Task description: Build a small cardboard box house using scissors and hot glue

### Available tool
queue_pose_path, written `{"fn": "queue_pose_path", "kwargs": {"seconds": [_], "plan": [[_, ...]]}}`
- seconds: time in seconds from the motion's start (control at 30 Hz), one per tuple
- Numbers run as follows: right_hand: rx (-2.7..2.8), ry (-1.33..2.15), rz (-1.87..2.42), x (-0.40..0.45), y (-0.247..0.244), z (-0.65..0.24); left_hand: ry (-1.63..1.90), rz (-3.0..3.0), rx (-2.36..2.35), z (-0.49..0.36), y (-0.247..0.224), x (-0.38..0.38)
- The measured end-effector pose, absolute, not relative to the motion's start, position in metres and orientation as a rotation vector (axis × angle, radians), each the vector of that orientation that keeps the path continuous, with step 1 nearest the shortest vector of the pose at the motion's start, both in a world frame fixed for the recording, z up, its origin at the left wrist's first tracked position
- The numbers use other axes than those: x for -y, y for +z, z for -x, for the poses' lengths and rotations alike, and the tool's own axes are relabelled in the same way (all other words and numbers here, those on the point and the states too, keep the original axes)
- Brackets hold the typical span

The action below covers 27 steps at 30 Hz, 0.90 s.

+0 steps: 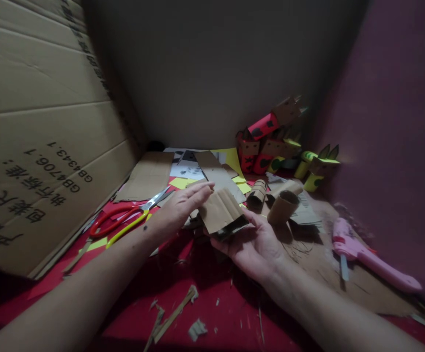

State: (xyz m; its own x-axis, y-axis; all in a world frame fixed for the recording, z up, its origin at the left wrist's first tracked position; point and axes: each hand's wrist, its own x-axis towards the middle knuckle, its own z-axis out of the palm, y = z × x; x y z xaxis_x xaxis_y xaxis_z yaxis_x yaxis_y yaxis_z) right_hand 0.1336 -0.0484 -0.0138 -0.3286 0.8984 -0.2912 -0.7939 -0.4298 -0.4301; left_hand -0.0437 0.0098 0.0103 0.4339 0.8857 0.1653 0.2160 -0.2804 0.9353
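A small folded cardboard piece (222, 208), with ridges on its top face and a dark opening at its near side, is held above the red table. My right hand (258, 247) grips it from below and the right, thumb along its right edge. My left hand (185, 203) lies along its left upper edge with fingers stretched out; whether they press on it I cannot tell. Close to the right hand, a cardboard tube (284, 208) stands upright. Another tube (257, 195) sits behind it. Scissors (132, 217) with red and yellow handles rest left of my left hand.
A large cardboard box (47, 127) walls the left side. At right, a pink glue gun (362, 254) lies on a cardboard sheet (318, 274). Red and yellow paper-tube figures (264, 146) are stacked at the back. Cardboard scraps (176, 313) litter the red tabletop (124, 313).
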Motion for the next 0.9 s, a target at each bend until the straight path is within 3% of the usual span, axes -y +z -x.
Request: {"fn": "queue_pose_path", "kwargs": {"seconds": [0.17, 0.33, 0.57, 0.9], "plan": [[0.217, 1.925, 0.564, 0.046, -0.014, -0.134, 0.809, -2.058, -0.759, 0.042, 0.015, 0.000], [0.183, 1.925, 0.516, 0.045, -0.013, -0.135, 0.965, -2.489, -0.782, 0.033, 0.016, 0.011], [0.244, 1.960, 0.551, 0.046, -0.012, -0.137, 1.277, -2.386, -0.806, 0.034, 0.020, 0.013], [0.237, 1.951, 0.572, 0.048, -0.011, -0.136, 1.233, -2.443, -0.738, 0.033, 0.019, 0.013]]}}
